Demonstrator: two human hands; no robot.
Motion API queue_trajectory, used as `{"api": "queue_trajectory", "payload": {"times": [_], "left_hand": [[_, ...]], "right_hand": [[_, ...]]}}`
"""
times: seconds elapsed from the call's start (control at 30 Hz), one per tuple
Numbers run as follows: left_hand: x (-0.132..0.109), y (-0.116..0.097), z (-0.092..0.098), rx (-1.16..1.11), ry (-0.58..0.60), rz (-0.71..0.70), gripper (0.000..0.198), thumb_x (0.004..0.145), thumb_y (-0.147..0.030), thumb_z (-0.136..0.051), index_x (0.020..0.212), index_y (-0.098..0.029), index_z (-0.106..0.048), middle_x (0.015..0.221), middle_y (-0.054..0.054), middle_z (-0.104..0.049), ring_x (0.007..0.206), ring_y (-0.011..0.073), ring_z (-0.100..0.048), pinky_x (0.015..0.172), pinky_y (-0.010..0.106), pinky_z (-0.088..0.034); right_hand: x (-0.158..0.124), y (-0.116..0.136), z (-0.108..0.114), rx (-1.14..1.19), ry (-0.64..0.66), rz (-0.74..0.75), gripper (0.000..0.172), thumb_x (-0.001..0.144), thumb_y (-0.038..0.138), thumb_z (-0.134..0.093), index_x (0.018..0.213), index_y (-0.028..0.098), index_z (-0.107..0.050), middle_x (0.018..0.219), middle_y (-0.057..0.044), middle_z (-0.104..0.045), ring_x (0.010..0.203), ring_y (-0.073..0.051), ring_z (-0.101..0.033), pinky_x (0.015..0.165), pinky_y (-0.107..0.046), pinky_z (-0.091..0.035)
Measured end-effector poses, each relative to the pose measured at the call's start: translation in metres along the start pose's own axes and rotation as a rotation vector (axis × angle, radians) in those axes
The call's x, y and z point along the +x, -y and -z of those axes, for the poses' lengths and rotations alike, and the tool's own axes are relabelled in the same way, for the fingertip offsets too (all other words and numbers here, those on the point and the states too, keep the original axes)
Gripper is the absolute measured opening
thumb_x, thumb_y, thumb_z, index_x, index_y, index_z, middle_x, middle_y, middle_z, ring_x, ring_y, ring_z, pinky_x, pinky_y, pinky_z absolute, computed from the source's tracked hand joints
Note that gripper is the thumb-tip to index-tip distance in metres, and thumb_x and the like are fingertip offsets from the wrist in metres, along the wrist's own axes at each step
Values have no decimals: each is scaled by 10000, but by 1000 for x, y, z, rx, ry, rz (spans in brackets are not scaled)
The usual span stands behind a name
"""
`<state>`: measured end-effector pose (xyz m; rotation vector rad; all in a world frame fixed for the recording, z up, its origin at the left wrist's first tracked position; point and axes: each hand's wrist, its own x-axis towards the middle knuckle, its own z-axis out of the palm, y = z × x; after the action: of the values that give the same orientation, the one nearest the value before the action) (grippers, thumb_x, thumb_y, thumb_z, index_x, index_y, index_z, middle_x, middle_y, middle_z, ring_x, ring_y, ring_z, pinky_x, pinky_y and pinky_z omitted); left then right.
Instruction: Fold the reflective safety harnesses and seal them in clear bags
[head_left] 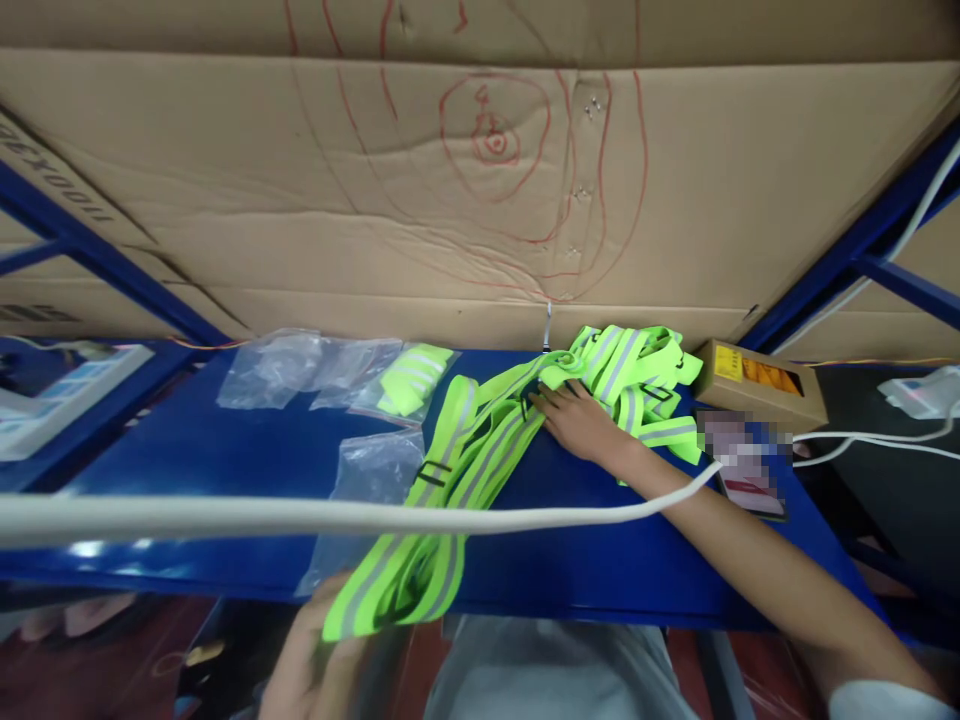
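Observation:
A long looped bundle of neon-yellow reflective straps (454, 490) with grey stripes and black buckles stretches between my two hands. My left hand (319, 625) grips its near end, past the table's front edge; this hand is partly hidden and blurred. Farther back, my right hand (576, 422) has its fingers closed over the bundle's other end, beside a black buckle. Touching that end is a tangled heap of the same straps (637, 375). To the left lies a clear plastic bag (379, 465), partly covered by the bundle.
Clear bags (274, 370) and a bagged folded strap (412, 378) lie along the back of the blue table (202, 470). At the right are a small cardboard box (761, 385) and a phone (750, 490). A white cable (300, 517) crosses in front; a cardboard wall (337, 250) stands behind.

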<state>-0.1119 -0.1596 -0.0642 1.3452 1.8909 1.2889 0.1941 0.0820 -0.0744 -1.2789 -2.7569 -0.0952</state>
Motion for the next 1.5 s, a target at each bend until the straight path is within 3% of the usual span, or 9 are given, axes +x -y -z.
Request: {"api": "queue_trajectory", "payload": {"times": [0.13, 0.3, 0.47, 0.6, 0.8, 0.97, 1.13, 1.3, 1.5], "left_hand": [[8, -2, -22, 61, 200, -440, 270, 836, -364, -566, 1029, -456, -729, 952, 39, -735, 944, 373, -678, 899, 567, -550], [1, 13, -49, 246, 418, -865, 442, 844, -263, -562, 1258, -374, -670, 903, 64, -737, 784, 317, -691, 791, 526, -566], [-15, 2, -65, 249, 347, -871, 261, 870, -289, -544, 1069, -328, -708, 850, 63, -724, 754, 298, -692, 745, 544, -561], [-22, -2, -63, 194, 428, -771, 496, 734, -241, -714, 1196, -419, -683, 961, 80, -697, 921, 328, -694, 805, 530, -634], [-30, 7, -71, -185, 486, -614, 767, 634, -259, -707, 1327, -535, -527, 1054, 99, -607, 1022, 376, -672, 808, 528, -656], [-19, -10, -92, -383, 569, -662, 597, 757, -323, -581, 1339, -432, -504, 1029, 127, -604, 987, 333, -670, 819, 528, -635], [24, -28, -96, -6, 704, -1094, 705, 918, -563, -547, 1535, -284, -352, 1336, 169, -611, 1308, 327, -563, 1151, 576, -440], [71, -53, -117, 460, 821, -1455, 1030, 818, -754, -615, 1603, -173, -288, 1593, 186, -435, 1503, 335, -366, 1286, 544, -145], [106, -71, -180, 364, 941, -1514, 1044, 744, -848, -596, 1487, -127, -471, 1356, 206, -635, 1258, 351, -584, 1140, 463, -369]], "right_hand": [[22, 0, 6, -2, 40, 45, 484, 998, 90, -383, 1455, 4, -520, 1551, -253, -460, 1492, -311, -393, 1265, -521, -194], [-10, 14, 30, 79, 100, 69, 619, 870, -4, -460, 1486, 41, -490, 1610, -216, -393, 1534, -349, -300, 1241, -621, -188], [-73, 71, 47, 608, 25, -254, 573, 1050, 376, -455, 1566, 140, -372, 1543, -190, -487, 1344, -322, -555, 1093, -515, -478], [-111, 120, 51, 917, 172, -250, 721, 1028, 509, -494, 1632, 224, -222, 1643, -151, -355, 1485, -295, -410, 1186, -506, -403], [-151, 145, 42, 640, -38, -192, 982, 907, 608, -662, 1658, 295, -113, 1650, -169, -332, 1532, -382, -294, 1177, -570, -375], [-175, 149, 33, 437, -228, 126, 435, 1021, 235, -541, 1456, 238, -517, 1268, -92, -726, 1174, -252, -648, 1149, -462, -366], [-175, 123, 56, 583, -110, 30, 545, 899, -9, -406, 1361, 240, -551, 1181, -67, -720, 1169, -217, -630, 1144, -469, -322], [-180, 92, 69, 729, 1, 38, 436, 864, 5, -437, 1202, 236, -586, 1125, -63, -626, 1155, -215, -567, 1145, -479, -320], [-196, 80, 44, 930, -241, 41, 138, 882, 113, -402, 876, 212, -499, 859, -34, -500, 937, -229, -495, 869, -425, -433]]}}
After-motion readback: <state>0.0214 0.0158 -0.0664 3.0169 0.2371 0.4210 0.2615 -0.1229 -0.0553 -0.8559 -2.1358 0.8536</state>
